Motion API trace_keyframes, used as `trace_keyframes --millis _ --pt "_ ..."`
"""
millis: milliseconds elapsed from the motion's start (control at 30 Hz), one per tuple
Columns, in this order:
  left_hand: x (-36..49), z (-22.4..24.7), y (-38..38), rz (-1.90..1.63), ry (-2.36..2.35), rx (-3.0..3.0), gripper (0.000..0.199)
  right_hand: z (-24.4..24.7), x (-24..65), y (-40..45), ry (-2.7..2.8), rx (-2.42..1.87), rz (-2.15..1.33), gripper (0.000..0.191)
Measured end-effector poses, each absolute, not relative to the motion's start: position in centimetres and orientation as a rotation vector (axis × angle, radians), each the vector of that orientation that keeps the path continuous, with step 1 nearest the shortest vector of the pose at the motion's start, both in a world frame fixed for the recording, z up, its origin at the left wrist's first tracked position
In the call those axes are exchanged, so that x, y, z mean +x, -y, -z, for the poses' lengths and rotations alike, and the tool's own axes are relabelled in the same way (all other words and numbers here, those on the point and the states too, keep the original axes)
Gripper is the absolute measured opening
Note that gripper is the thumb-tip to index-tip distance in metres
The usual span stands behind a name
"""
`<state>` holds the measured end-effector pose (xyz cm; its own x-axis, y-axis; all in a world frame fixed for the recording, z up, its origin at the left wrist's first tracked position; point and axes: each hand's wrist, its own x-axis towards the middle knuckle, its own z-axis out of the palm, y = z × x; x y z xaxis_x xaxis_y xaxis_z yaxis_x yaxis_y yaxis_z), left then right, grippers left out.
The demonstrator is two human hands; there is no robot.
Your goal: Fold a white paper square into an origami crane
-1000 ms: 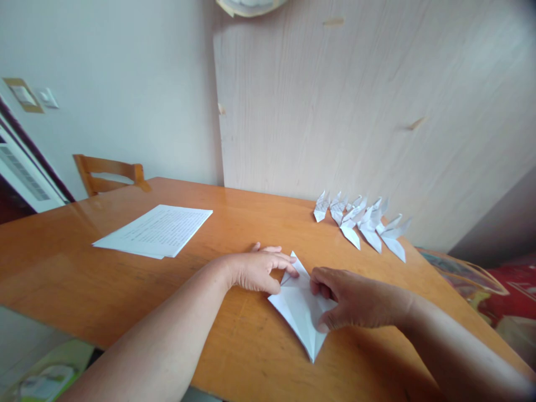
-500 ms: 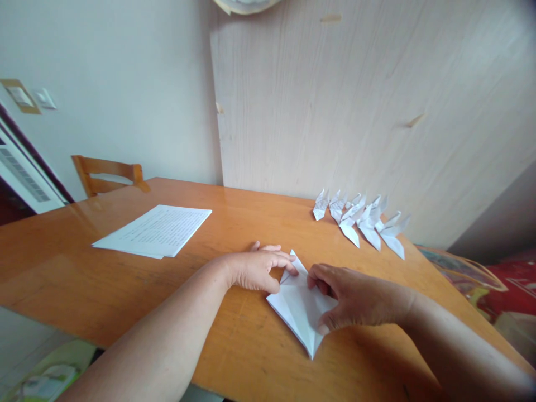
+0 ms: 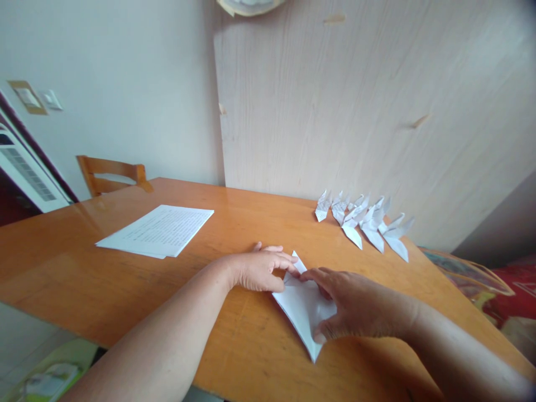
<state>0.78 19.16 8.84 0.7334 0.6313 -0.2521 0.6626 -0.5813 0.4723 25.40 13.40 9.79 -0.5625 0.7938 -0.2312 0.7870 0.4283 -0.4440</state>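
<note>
A folded white paper lies on the wooden table, with one narrow point away from me and another toward me. My left hand rests at its upper left edge, thumb and fingertips on the paper near the far point. On the right side of the paper is my right hand, its index fingertip close to the left fingertips and its thumb pressing near the lower right edge. Both hands hold the paper against the table between thumb and fingers.
Several folded paper figures stand at the back right of the table. A stack of printed sheets lies at the left. Beyond the far left corner is a wooden chair. Red items sit past the right edge.
My right index finger has moved left across the paper toward my left fingertips. The paper's right side now looks lifted and curved inward. My left hand has barely moved.
</note>
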Motion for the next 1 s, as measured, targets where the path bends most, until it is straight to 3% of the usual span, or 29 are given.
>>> trace_keyframes --millis 167,567,1000 --pt "0.74 -9.11 -19.06 0.059 -0.959 2.351 0.05 -10.0 25.16 -13.31 2.615 -1.466 -0.854 0.09" --pt "0.34 -9.2 -19.13 0.071 -0.906 2.341 0.071 -9.68 25.24 -13.71 2.595 -1.423 -0.875 0.084" --pt "0.4 -9.48 -19.11 0.115 -0.91 2.337 0.077 -9.51 25.31 -13.96 2.653 -1.402 -0.73 0.08"
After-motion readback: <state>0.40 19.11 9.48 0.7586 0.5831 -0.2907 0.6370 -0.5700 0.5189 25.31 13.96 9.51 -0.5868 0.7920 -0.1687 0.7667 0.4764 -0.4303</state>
